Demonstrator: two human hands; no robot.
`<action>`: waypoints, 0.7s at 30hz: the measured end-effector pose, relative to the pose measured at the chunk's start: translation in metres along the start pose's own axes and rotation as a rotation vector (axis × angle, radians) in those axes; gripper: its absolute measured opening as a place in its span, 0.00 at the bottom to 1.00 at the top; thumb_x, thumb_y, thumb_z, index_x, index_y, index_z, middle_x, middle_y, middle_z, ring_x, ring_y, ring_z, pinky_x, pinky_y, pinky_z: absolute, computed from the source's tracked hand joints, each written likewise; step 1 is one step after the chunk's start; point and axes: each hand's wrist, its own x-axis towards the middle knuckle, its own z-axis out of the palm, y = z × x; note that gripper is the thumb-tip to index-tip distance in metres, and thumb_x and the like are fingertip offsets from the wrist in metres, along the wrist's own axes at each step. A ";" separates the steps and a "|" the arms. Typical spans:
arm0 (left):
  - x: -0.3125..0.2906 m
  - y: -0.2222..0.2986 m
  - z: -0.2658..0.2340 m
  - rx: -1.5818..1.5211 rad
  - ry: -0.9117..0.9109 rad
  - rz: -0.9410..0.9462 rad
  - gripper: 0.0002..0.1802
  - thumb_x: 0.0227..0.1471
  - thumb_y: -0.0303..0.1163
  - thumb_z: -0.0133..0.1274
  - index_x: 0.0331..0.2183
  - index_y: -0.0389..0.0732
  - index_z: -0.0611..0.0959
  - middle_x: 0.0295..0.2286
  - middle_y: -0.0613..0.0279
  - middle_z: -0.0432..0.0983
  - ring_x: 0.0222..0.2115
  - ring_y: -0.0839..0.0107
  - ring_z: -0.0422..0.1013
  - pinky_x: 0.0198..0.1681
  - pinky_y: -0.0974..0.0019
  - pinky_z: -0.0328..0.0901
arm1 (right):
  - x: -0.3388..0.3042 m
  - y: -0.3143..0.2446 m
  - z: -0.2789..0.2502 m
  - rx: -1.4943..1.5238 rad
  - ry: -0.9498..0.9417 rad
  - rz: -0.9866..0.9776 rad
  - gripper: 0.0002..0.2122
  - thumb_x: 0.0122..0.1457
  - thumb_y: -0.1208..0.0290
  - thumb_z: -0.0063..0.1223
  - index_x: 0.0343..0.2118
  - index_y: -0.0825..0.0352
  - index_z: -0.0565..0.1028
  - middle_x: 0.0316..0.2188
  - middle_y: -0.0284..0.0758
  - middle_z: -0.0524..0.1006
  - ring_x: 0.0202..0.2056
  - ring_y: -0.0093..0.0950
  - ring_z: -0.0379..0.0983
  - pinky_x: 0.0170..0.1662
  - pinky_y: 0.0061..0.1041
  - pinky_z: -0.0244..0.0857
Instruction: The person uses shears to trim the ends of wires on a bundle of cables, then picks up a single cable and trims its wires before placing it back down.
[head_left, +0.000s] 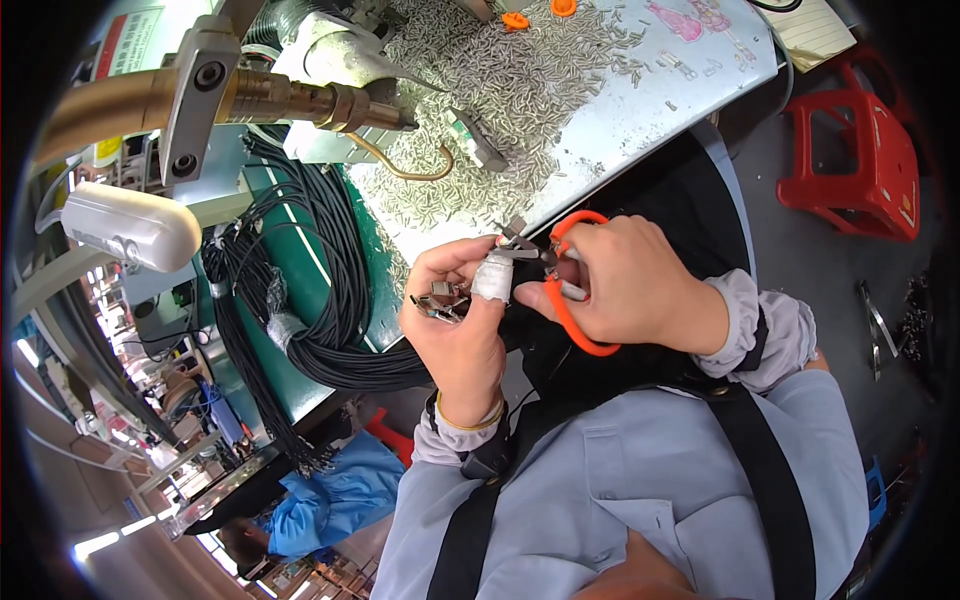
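Observation:
My right hand [645, 285] is wrapped round a pair of small pliers with orange handles [580, 338]. Their dark jaws point left and meet a small metal connector [514, 230] at the fingertips of my left hand [455, 345]. That hand is closed, its thumb covered in white tape [492, 279]. Several more metal connectors [440, 300] are tucked among its curled fingers. Whether the jaws bite on the connector or only touch it, I cannot tell. Both hands are just off the near edge of the light-coloured worktable [640, 135].
A heap of small metal pieces [490, 75] covers much of the table, with orange bits [563, 8] beyond. Over it reaches a brass-coloured machine arm [250, 98]. Coiled black cables [345, 270] lie to the left. A red stool [868, 160] stands right; a person in blue [335, 495] is lower left.

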 end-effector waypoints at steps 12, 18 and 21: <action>0.066 -0.003 -0.004 -0.396 -0.152 -0.228 0.08 0.45 0.25 0.51 0.32 0.36 0.73 0.17 0.72 0.63 0.11 0.87 0.50 0.11 0.81 0.44 | 0.028 0.007 -0.002 0.575 0.094 0.204 0.10 0.53 0.69 0.50 0.22 0.71 0.66 0.09 0.32 0.65 0.11 0.17 0.63 0.16 0.19 0.56; 0.085 -0.003 -0.008 -0.316 -0.207 -0.310 0.08 0.46 0.28 0.52 0.31 0.37 0.72 0.15 0.74 0.59 0.10 0.87 0.48 0.10 0.81 0.41 | 0.078 0.010 -0.006 0.294 0.265 0.023 0.07 0.52 0.73 0.47 0.24 0.71 0.66 0.12 0.32 0.66 0.11 0.18 0.61 0.16 0.19 0.55; 0.090 0.001 -0.010 -0.295 -0.233 -0.337 0.09 0.45 0.29 0.53 0.30 0.37 0.71 0.15 0.74 0.59 0.10 0.87 0.48 0.10 0.81 0.41 | 0.084 0.011 -0.007 0.290 0.196 0.070 0.06 0.51 0.75 0.46 0.24 0.72 0.65 0.13 0.33 0.66 0.12 0.19 0.61 0.17 0.20 0.55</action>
